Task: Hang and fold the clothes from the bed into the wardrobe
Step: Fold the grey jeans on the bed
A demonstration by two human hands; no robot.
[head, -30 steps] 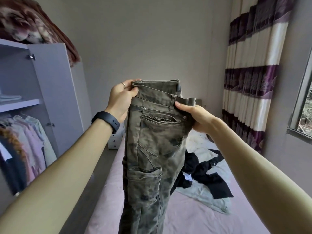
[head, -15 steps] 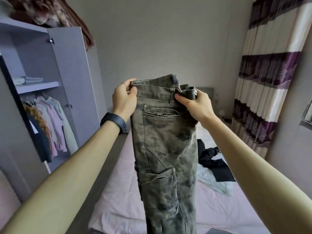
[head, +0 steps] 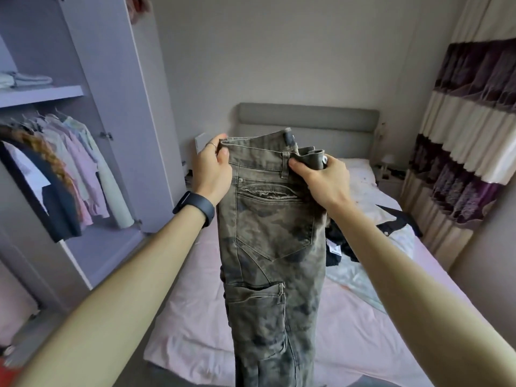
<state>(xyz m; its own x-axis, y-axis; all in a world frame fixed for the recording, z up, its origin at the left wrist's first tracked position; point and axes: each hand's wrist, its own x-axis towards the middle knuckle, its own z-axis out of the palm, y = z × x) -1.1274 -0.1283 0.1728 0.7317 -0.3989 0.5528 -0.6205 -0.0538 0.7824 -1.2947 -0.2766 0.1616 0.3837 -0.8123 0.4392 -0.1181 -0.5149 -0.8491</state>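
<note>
Left hand [head: 213, 169] and right hand [head: 324, 177] still grip the waistband of the trousers [head: 273, 247], now held lower over the bed [head: 195, 303], legs together, so folding them for the wardrobe [head: 117, 107] seems just begun.

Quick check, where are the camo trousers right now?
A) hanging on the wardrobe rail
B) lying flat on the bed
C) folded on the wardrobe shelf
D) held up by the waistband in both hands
D: the left hand and the right hand each grip the waistband of the camo trousers, whose legs hang straight down from them.
</note>
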